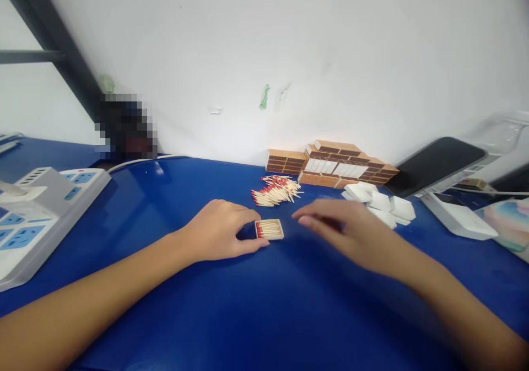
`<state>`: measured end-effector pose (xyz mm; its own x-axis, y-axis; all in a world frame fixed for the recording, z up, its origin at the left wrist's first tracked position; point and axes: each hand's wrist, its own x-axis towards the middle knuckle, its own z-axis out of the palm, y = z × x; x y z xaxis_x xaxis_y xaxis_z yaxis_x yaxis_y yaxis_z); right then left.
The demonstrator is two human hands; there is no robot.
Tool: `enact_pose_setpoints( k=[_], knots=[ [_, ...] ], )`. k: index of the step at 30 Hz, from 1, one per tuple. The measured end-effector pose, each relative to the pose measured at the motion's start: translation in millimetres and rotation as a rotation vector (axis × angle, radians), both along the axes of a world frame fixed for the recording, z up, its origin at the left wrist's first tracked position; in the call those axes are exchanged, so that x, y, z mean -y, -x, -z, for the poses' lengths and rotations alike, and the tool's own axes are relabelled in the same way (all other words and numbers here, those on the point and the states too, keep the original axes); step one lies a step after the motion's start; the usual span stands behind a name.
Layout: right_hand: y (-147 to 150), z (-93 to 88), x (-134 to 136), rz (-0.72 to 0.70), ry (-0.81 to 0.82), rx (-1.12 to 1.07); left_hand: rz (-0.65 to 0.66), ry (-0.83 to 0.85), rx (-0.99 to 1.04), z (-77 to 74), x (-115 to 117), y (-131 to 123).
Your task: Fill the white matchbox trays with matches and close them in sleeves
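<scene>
On the blue table a small matchbox tray (278,236) lies open side up, with a layer of red-tipped matches (269,229) in it. My left hand (223,229) closes on its left end, the index finger at the far edge and the thumb at the near edge. To the right of the tray, my right hand (351,230) hovers above the table. Its fingers reach left, the thumb a little below them, and nothing shows between them. Just behind the tray is a loose heap of matches (276,191), their red heads mostly to the left.
Brown matchboxes (330,161) are stacked along the wall. White empty-looking trays (378,203) lie piled behind my right hand. Farther right, a dark phone (438,167) leans beside a white box (458,216). A power strip (82,194) sits at the left, its cable running back.
</scene>
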<state>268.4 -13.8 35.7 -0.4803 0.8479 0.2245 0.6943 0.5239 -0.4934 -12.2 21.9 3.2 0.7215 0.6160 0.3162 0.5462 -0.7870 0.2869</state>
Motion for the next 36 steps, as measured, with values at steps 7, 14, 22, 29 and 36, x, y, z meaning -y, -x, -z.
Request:
enact_pose_setpoints(
  k=[7,14,22,29,36],
  knots=[
    [-113.0,0.9,-50.4,0.928,-0.203,-0.228,-0.005,-0.029,0.048,2.2,0.8,0.4],
    [-120.3,2.7,-70.6,0.983,-0.025,-0.565,-0.02,0.008,-0.008,1.9,1.0,-0.3],
    [-115.2,5.9,-87.2,1.094,0.032,-0.706,-0.021,-0.141,0.118,4.4,-4.4,3.3],
    [-105.1,-12.9,-69.8,1.118,-0.348,-0.767,-0.04,-0.203,0.137,2.6,-7.5,5.7],
    [-7.4,0.0,-12.8,0.508,0.193,-0.758,-0.093,-0.296,0.255,0.7,-6.7,5.6]
  ],
)
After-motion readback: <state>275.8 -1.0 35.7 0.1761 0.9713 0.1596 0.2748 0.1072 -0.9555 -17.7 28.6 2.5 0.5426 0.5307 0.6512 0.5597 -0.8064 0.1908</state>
